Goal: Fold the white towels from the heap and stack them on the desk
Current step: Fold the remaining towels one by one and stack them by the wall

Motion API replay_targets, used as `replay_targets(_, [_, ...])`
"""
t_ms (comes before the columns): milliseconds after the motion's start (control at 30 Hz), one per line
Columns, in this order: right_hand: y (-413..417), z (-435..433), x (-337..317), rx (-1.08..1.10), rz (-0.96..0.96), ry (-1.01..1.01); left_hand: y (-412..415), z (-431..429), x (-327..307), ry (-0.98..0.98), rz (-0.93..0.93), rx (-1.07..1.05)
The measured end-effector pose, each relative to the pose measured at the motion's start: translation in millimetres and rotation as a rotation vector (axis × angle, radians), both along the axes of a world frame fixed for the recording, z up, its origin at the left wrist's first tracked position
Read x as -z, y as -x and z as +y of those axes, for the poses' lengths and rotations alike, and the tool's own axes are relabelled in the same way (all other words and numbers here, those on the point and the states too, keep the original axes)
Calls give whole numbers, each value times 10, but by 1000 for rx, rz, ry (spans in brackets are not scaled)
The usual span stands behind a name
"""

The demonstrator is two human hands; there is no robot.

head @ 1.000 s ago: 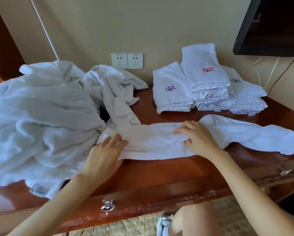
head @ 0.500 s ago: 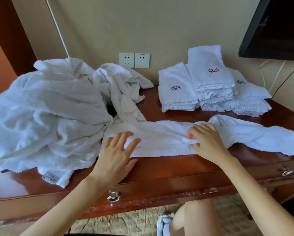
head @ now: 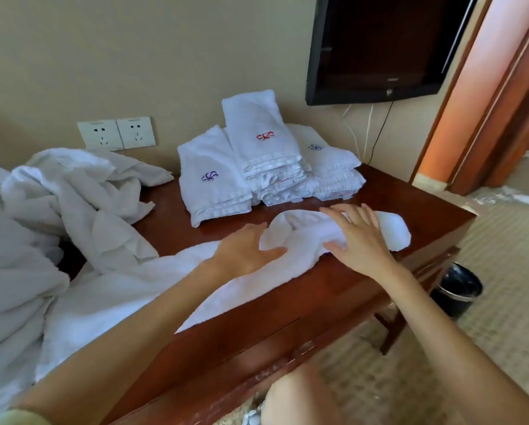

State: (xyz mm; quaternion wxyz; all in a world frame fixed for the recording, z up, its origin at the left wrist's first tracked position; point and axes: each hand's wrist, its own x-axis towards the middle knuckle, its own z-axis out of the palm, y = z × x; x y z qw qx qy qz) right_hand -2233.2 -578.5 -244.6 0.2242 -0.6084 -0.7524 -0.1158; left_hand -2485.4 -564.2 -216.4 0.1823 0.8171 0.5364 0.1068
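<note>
Working towel [head: 263,283] lies along the tabletop [head: 333,289] front edge, its right end doubled back near the front right corner. Right hand [head: 360,237] is flat, fingers spread, pressing that fold. Left hand [head: 245,253] pinches the flap edge between thumb and fingers. Heap [head: 57,204] is at the left edge; folded stacks [head: 257,167] are against the back edge.

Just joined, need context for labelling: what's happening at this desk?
A person is folding a long white terry towel on the reddish-brown wooden desk. The right hand lies flat on its doubled-over end; the left hand has fingers tucked under that fold. Three stacks of folded white towels sit behind, and the rumpled heap of white towels waits on the left.
</note>
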Motion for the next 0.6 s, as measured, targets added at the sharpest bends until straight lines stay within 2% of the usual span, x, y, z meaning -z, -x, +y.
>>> replay_targets(67, [-368, -62, -43, 202, 74, 161, -219, 205, -31, 108, -16, -16])
replay_targets(167, [-727, -141, -61, 423, 248, 354, -485, 425, 23, 154, -115, -40])
replay_targets(300, [-968, 17, 13, 435, 626, 534, -741, 550, 169, 75, -269, -90])
replay_targets(433, [-982, 248, 26, 378, 628, 538, -948, 649, 219, 24, -460, -143])
replay_targets(533, [-962, 369, 53, 456, 591, 511, -1031, 641, 303, -22, -557, -139])
replay_targets(600, [-928, 398, 116, 524, 571, 411, -1037, 557, 420, -51, -620, -122])
